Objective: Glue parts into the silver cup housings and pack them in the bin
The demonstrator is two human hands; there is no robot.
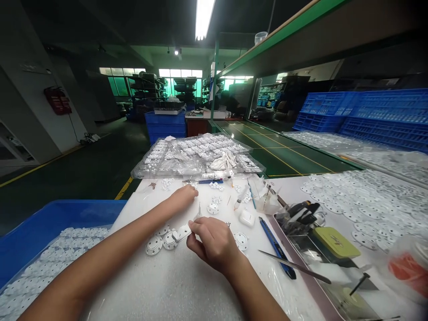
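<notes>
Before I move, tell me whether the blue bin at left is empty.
Not empty: the blue bin holds rows of white parts, with its far inner wall showing above them.

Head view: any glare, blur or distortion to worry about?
Head view: ceiling light blown out, far room dim around bright windows. Head view, right edge: red-and-white item smeared, blue crates look stretched. Head view, centre: right hand and its white part reasonably clear.
</notes>
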